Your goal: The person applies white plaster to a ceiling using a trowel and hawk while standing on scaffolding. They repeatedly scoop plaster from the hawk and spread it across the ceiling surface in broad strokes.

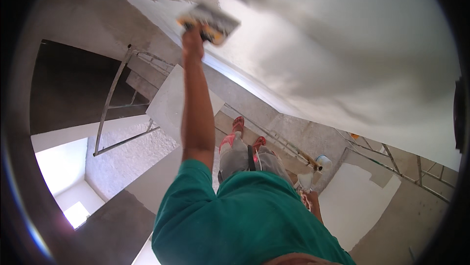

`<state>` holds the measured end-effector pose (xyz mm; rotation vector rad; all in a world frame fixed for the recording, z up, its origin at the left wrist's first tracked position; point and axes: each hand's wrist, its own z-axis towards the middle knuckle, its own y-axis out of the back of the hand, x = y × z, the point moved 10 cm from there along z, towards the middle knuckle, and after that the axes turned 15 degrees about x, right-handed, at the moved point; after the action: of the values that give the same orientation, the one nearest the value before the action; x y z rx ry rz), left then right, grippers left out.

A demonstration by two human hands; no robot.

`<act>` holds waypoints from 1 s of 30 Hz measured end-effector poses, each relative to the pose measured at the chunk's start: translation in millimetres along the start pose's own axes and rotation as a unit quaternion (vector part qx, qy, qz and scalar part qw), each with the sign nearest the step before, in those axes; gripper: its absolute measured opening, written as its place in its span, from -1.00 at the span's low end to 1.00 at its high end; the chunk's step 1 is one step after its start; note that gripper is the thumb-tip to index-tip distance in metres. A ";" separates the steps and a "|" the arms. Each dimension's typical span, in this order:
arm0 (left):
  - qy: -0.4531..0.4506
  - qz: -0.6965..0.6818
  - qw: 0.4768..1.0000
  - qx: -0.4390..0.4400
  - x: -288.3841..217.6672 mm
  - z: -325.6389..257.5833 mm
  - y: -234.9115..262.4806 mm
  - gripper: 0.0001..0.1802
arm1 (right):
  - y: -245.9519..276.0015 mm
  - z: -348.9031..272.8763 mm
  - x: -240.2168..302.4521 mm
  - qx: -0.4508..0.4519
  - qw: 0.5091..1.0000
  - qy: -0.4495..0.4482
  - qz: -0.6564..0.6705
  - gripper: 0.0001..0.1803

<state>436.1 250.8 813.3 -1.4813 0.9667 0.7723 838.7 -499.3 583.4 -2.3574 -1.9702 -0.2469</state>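
My left arm is raised high, and my left hand (193,42) is wrapped round the handle of a plastering trowel (218,19). The trowel has a broad metal blade with yellow and black parts and is smeared by motion. It is by the boundary between a whitened surface (313,35) and bare grey plaster (88,20); whether the blade touches cannot be told. Down at my right side, my right hand (310,199) is closed on a putty knife (305,180) with a pale, coated blade. Its fingers are partly hidden by my body.
I stand in red sandals (259,141) on scaffold planks (223,122). Metal scaffold tubes (108,101) rise at the left, and more railing (391,162) runs along the right. Below on the right is a pale bucket (323,160). A bright opening (77,214) shows at lower left.
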 end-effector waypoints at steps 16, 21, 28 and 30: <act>0.135 0.018 0.990 -0.038 238.4 71.3 36.2 -0.86 | -7.5 -39.8 -27.8 -0.064 0.996 -0.038 0.052 -0.92; 0.049 0.013 0.999 -0.003 124.4 62.4 -18.7 -0.83 | 2.3 6.5 -27.0 -0.032 0.999 -0.010 -0.009 -0.84; -0.054 0.036 0.998 0.011 -105.8 29.2 -149.7 -0.81 | 5.4 11.4 70.8 -0.006 0.996 0.089 -0.004 -0.97; -0.110 0.100 0.989 0.025 -181.8 10.3 -196.8 -0.79 | 9.3 12.2 97.2 0.007 0.988 0.156 0.016 -0.96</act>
<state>531.7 289.8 1060.7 -1.2380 0.9666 1.0272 865.4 -404.7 587.5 -2.1793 -1.7809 -0.5602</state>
